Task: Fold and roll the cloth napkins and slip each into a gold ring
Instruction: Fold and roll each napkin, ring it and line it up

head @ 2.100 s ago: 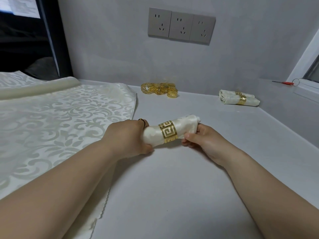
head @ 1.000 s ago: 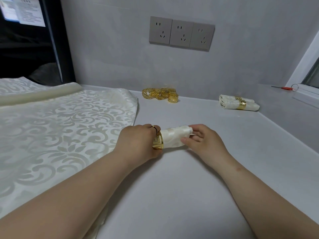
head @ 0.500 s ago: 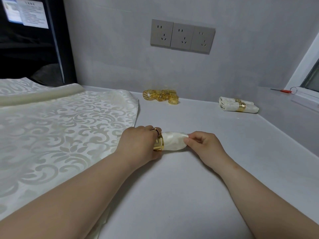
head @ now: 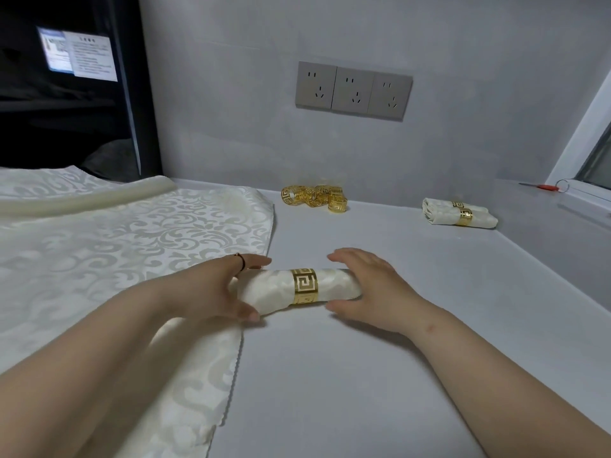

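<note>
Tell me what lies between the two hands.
In the head view, a rolled napkin lies on the table between the left hand and the right hand, a gold ring round its middle.

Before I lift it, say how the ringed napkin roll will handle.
Soft cloth, so the napkin roll probably sags if lifted by one end. Its gold ring looks snug, likely keeping it rolled. Round, it may roll on the smooth table.

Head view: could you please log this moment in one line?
napkin: rolled, on table | gold ring: around its middle | left hand: open, left end | right hand: open, right end
</note>
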`<state>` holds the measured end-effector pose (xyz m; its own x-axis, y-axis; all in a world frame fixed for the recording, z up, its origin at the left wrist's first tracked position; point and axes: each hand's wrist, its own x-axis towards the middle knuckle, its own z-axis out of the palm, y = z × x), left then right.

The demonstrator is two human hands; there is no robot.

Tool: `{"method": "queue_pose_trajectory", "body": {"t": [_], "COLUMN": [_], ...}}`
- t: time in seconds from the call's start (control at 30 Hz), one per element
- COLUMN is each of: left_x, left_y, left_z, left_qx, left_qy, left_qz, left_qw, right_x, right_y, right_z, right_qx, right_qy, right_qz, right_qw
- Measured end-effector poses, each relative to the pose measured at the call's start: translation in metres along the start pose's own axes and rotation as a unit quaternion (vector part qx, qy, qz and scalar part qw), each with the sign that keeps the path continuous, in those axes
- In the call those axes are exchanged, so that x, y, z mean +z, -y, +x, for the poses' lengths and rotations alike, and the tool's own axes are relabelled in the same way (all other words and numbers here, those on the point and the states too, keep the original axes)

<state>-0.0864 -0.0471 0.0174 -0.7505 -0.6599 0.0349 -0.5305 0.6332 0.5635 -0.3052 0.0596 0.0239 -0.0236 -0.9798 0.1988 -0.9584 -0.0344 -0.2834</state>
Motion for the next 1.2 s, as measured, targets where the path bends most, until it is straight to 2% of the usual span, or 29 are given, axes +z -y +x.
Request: {"method": "queue_pose_trajectory", "body": {"t": [0.07, 0.13, 0.3, 0.4, 0.5, 0.6, 0.67, 0.7, 0.77, 0.83, 1.0, 1.07, 1.2], "left_x": [0.005, 0.011, 0.017, 0.021, 0.024, 0.022, 0.027, 0.028, 0.028, 0.026, 0.027, 0.026, 0.027], "left_y": [0.007, 0.008, 0.009, 0.005, 0.004, -0.004, 0.002, 0.003, 0.000, -0.002, -0.005, -0.008, -0.005], "left_z": [0.000, 0.000, 0.001, 0.001, 0.001, -0.004, -0.003, -0.001, -0.004, -0.006, -0.005, -0.007, -0.008], "left_qx": [0.007, 0.019, 0.068, 0.139, 0.160, 0.082, 0.061, 0.050, 0.027, 0.040, 0.082, 0.086, 0.065], "left_qy": [-0.012, -0.033, -0.122, -0.200, -0.159, -0.128, -0.120, -0.104, -0.051, -0.019, -0.057, -0.069, -0.039], "left_qz": [-0.046, -0.043, 0.077, 0.158, 0.173, 0.010, -0.136, -0.156, -0.165, -0.155, -0.025, -0.018, -0.047], "left_qw": [0.999, 0.998, 0.987, 0.957, 0.959, 0.988, 0.981, 0.981, 0.985, 0.987, 0.995, 0.994, 0.996], "right_x": [0.006, 0.012, 0.018, 0.018, 0.018, 0.015, 0.010, 0.006, 0.001, -0.001, 0.003, 0.003, -0.002], "right_y": [0.010, 0.014, 0.012, 0.008, 0.002, 0.000, 0.000, 0.000, -0.002, -0.005, -0.003, -0.002, -0.002], "right_z": [0.009, 0.015, 0.014, 0.008, -0.001, -0.009, -0.014, -0.015, -0.017, -0.019, -0.025, -0.027, -0.030], "right_qx": [-0.042, -0.047, -0.049, -0.066, -0.051, -0.012, 0.011, 0.022, 0.040, 0.051, 0.025, 0.010, 0.036], "right_qy": [0.023, 0.028, -0.019, -0.043, -0.032, 0.039, 0.071, 0.081, 0.091, 0.089, 0.048, 0.034, 0.042], "right_qz": [-0.063, -0.093, -0.090, -0.101, -0.079, -0.008, 0.073, 0.109, 0.148, 0.150, 0.057, 0.024, 0.037], "right_qw": [0.997, 0.994, 0.995, 0.992, 0.995, 0.999, 0.995, 0.990, 0.984, 0.983, 0.997, 0.999, 0.998]}}
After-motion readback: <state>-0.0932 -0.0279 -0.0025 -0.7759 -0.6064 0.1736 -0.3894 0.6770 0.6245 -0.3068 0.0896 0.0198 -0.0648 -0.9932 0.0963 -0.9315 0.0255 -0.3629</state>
